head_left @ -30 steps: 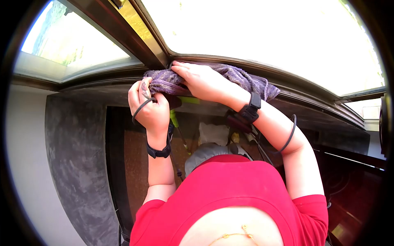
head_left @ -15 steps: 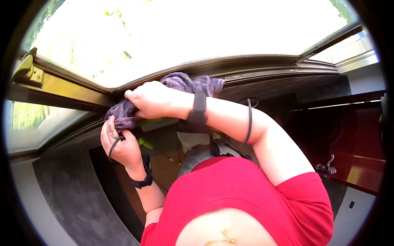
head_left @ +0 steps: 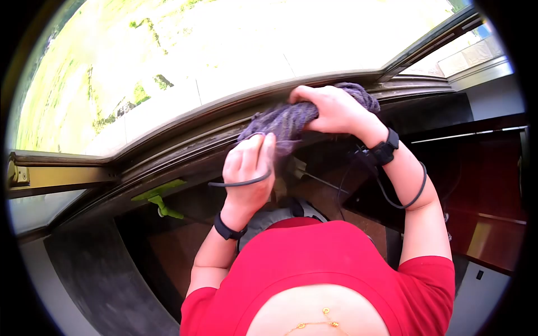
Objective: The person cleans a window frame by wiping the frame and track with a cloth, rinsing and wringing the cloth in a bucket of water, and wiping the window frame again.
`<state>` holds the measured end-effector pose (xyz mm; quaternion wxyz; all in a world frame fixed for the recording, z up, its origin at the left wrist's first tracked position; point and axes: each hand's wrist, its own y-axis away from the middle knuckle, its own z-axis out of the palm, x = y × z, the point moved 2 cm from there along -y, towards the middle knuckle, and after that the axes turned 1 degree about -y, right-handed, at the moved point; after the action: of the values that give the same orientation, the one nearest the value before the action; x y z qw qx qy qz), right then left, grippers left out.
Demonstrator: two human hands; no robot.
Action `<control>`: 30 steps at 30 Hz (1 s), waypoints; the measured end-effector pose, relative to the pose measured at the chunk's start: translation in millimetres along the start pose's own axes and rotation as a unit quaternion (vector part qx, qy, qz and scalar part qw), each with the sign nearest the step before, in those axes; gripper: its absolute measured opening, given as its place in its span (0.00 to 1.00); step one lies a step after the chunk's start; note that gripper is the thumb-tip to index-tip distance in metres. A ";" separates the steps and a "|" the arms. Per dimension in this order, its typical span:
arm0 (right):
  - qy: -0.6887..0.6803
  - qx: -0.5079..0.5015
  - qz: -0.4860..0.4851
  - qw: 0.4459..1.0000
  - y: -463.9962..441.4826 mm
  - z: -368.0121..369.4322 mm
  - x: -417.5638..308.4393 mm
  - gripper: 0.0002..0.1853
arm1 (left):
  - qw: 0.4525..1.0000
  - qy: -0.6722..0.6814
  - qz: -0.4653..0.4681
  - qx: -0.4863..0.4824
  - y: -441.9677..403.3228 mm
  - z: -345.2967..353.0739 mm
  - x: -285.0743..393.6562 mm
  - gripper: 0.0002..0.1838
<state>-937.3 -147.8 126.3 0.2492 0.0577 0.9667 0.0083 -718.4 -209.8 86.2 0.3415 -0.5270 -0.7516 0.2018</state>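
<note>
A bunched purple-grey cloth stretches between my two hands, just over the window sill track. My left hand is closed on its lower left end, where a loose flap looks blurred. Higher and to the right, my right hand grips the cloth with the thumb and fingers wrapped round it. The far end of the cloth sticks out beyond my right hand and lies against the window frame. Part of the cloth is hidden under my fingers.
A bright window pane rises in front. At left is a brass-coloured window frame. Below the sill stands a lime-green tool, perhaps a cleaning head. Dark red wooden furniture is at right, a dark panel at lower left.
Both hands and the cloth have moved right along the sill, away from the left window corner. My hands are farther apart, and the lime-green tool shows more fully.
</note>
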 end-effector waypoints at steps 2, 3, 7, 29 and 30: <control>-0.013 0.003 0.020 1.000 24.1 -19.4 35.7 0.20 | 0.998 0.033 0.037 -0.025 -14.2 28.8 26.0 0.23; -0.023 0.006 0.035 0.999 34.7 -29.9 50.4 0.20 | 0.997 0.045 0.056 -0.037 -19.7 43.0 36.5 0.21; -0.053 0.004 0.081 0.995 68.3 -59.9 100.5 0.20 | 0.987 0.128 0.093 -0.036 -38.2 79.0 68.7 0.19; 0.169 0.095 -0.070 0.979 -4.7 39.8 -34.6 0.21 | 0.999 0.019 -0.049 -0.007 28.4 -54.6 -30.8 0.25; 0.164 0.072 -0.065 0.982 -12.6 44.0 -45.5 0.19 | 0.998 0.000 -0.059 0.005 33.3 -62.4 -36.8 0.24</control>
<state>-877.9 -166.1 109.0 0.0830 0.0101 0.9942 -0.0680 -643.5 -235.5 95.8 0.3556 -0.4803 -0.7803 0.1844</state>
